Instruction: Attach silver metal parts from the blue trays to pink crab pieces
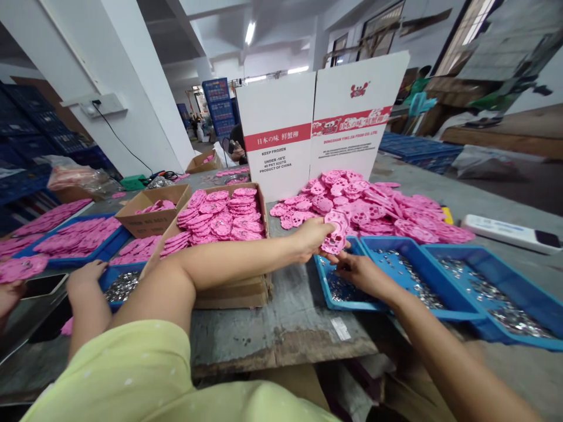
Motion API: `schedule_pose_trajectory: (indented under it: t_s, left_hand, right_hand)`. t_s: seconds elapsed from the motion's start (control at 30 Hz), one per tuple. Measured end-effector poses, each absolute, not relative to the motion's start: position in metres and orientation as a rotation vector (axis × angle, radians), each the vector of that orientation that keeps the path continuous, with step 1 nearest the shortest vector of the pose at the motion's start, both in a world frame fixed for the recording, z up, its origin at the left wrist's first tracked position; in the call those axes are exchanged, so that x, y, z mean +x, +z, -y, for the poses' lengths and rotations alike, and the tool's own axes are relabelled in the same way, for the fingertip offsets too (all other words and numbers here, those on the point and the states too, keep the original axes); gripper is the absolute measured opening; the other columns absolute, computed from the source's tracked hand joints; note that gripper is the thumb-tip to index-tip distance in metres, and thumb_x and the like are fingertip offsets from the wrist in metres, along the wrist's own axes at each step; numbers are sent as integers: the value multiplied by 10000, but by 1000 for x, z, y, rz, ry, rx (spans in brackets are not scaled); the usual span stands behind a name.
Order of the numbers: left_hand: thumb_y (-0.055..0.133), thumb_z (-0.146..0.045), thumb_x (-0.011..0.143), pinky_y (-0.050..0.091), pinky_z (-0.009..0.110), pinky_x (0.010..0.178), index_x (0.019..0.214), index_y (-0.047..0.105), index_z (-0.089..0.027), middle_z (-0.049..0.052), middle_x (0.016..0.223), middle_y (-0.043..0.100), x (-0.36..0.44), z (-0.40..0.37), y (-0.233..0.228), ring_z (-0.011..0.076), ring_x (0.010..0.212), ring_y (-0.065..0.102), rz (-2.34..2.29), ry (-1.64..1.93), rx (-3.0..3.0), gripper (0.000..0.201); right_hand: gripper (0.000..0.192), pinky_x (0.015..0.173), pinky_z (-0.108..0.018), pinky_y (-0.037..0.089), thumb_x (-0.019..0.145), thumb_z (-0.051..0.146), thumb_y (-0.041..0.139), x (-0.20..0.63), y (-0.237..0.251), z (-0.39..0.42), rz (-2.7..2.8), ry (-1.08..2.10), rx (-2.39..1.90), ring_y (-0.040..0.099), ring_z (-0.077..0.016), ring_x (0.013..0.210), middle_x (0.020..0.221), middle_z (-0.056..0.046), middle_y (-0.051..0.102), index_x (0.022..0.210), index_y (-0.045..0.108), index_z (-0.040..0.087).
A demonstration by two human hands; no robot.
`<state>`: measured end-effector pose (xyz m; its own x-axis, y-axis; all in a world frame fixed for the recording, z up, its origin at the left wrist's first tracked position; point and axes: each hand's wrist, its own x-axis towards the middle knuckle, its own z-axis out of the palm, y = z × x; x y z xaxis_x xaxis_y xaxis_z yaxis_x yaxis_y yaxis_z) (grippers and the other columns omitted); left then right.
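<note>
My left hand [313, 239] pinches a flat pink scalloped piece with holes [336, 230], tilted up above the front left of a blue tray [324, 280]. Close under that piece is my right hand [363, 272], its fingers drawn together over the same tray. Whatever is between those fingers is too small to make out. Small shiny metal parts [345, 291] lie in the tray beneath it. Behind my hands spreads a heap of similar pink pieces [373, 205]. To the left, a cardboard box [237, 287] is filled with stacked pink pieces [222, 217].
Two more blue trays [440, 310] [505, 334] of metal parts stand at right. A white printed carton panel [281, 117] rises behind the heap. At left, a co-worker's hands [85, 274] [11, 293] are near a metal-parts tray [121, 287] and a phone [46, 285].
</note>
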<state>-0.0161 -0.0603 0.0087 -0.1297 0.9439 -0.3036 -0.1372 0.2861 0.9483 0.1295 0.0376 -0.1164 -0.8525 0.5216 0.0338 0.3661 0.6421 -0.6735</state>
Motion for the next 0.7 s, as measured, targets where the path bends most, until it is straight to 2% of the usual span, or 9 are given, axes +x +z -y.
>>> schedule_pose_trajectory:
  t_s: [0.23, 0.4, 0.53, 0.6, 0.7]
  left_hand:
    - [384, -149, 1004, 439, 214, 415, 934, 590, -113, 57, 651, 692, -23, 56, -3, 141, 455, 625, -1342, 1057, 772, 221]
    - [446, -241, 1023, 414, 206, 402, 895, 518, -164, 9, 644, 652, -21, 60, -4, 116, 435, 591, -1311, 1060, 854, 165]
    - [619, -106, 880, 403, 187, 408, 826, 522, -150, 18, 680, 638, -24, 64, -5, 89, 466, 585, -1284, 1012, 981, 119]
    - [672, -37, 787, 409, 190, 416, 798, 521, -146, 5, 681, 610, -25, 64, -6, 88, 483, 586, -1276, 1007, 1023, 187]
    - [714, -25, 736, 417, 198, 431, 830, 506, -158, -22, 676, 577, -26, 64, -6, 90, 492, 579, -1266, 1021, 1066, 264]
  right_hand:
    - [149, 798, -340, 507, 770, 311, 600, 132, -116, -33, 2515, 1067, -808, 691, -246, 816, 846, -55, 767, 787, 704, 205]
    - [294, 748, -342, 501, 706, 481, 711, 136, -117, -27, 2243, 1160, -952, 683, -251, 779, 828, -68, 768, 776, 698, 196]
    - [411, 676, -322, 487, 618, 578, 794, 146, -111, -21, 1943, 1256, -1055, 650, -217, 707, 793, -78, 772, 769, 765, 196]
    - [427, 633, -300, 483, 547, 559, 857, 152, -104, -16, 1742, 1312, -1062, 632, -194, 678, 778, -75, 768, 763, 785, 198]
    - [412, 559, -262, 464, 439, 466, 940, 156, -89, -3, 1493, 1380, -1000, 593, -155, 624, 716, -55, 735, 713, 784, 200]
